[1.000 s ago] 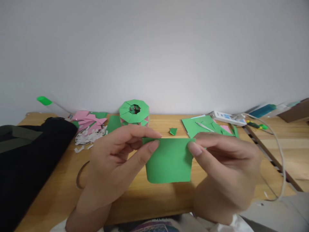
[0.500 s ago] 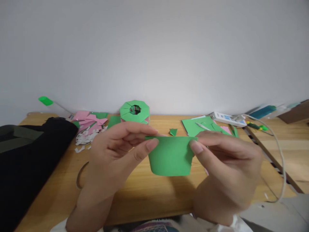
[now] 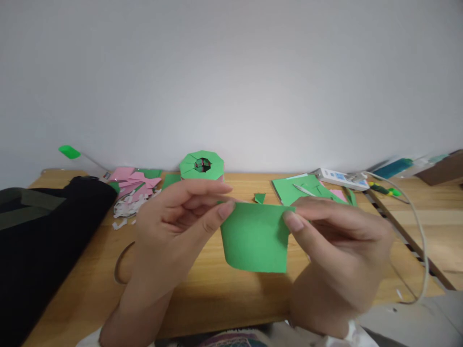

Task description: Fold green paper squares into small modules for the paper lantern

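Between my two hands a piece of green paper (image 3: 256,238) hangs above the table, bent in a slight curve. My left hand (image 3: 177,241) pinches its upper left corner between thumb and fingers. The upper right corner is pinched by my right hand (image 3: 340,246). Part of the fingers behind the sheet is hidden. Beyond it, near the wall, stands a green ring-shaped paper piece (image 3: 213,166) with a dark hole in its middle. A small dark green paper scrap (image 3: 259,198) lies just past the top edge of the held paper.
Pink paper pieces (image 3: 139,183) and white paper scraps (image 3: 126,206) lie at the back left, beside a black cloth or bag (image 3: 47,250). At the back right are green sheets (image 3: 285,189), a white pen-like tool (image 3: 303,190), a power strip (image 3: 342,179) and a cable (image 3: 421,231).
The green paper has tilted so that more of its face shows, and its lower edge hangs further down. Both hands keep their pinch, almost in place.
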A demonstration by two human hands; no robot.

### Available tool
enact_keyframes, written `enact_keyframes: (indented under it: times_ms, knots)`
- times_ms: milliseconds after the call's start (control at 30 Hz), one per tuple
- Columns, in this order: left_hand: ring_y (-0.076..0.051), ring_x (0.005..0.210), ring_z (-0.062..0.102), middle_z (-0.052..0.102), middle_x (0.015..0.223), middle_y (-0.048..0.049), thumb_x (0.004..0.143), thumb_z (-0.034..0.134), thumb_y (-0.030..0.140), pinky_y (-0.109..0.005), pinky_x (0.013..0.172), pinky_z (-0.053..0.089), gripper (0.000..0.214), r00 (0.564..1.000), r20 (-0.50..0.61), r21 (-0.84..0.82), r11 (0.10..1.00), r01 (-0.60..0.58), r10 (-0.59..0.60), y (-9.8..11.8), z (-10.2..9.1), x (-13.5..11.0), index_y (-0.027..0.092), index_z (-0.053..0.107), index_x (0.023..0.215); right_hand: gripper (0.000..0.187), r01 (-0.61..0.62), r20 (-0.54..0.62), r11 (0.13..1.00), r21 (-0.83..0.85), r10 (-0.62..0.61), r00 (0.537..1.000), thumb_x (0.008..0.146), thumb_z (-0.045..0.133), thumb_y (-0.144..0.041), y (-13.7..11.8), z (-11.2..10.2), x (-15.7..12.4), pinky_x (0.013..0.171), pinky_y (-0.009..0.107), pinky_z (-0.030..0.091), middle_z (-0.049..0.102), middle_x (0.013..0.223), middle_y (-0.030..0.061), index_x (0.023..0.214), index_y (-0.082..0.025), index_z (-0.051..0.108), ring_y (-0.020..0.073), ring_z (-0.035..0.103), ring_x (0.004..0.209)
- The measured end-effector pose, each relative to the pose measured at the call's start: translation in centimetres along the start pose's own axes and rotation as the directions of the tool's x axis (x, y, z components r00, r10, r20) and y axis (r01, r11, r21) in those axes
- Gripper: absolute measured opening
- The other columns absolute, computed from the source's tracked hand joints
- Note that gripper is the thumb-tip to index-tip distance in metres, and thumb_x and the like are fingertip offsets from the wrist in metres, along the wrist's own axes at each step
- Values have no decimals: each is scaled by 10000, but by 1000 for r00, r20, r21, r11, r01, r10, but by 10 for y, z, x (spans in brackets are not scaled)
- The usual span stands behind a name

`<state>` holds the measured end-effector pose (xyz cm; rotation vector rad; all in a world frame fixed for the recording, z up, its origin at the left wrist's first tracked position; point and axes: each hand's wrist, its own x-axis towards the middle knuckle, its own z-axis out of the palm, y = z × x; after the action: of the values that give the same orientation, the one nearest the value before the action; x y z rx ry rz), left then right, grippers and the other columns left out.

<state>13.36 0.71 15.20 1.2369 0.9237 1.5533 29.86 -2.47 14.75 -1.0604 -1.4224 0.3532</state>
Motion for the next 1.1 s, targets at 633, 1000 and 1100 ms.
enact_keyframes:
  times_ms: [633, 1000, 1100]
  knots:
    - [-74, 534, 671, 733, 630, 56, 723, 730, 79, -103, 495, 529, 151, 977, 154, -30, 987, 156, -150, -3, -5, 7, 228, 747, 703, 164, 53, 98, 999, 4, -53, 994, 780, 680, -87, 7, -2, 5, 510, 258, 447, 604, 580, -44, 743, -245, 698, 112, 557, 554]
    - [-148, 694, 731, 773, 795, 0, 746, 763, 221, -183, 585, 597, 93, 988, 138, -32, 996, 80, -74, -14, -13, 8, 245, 759, 835, 180, 43, 0, 999, -9, -43, 999, 803, 677, -128, 3, 1, 5, 506, 290, 471, 656, 590, -36, 780, -300, 724, 136, 588, 529]
    - [-116, 640, 712, 763, 740, 18, 760, 752, 198, -155, 552, 581, 78, 995, 92, -33, 998, 46, -43, -15, -14, 8, 255, 756, 812, 182, 56, -2, 998, -9, -56, 998, 801, 677, -124, 3, 1, 5, 510, 289, 472, 661, 595, -41, 794, -299, 726, 132, 592, 525]
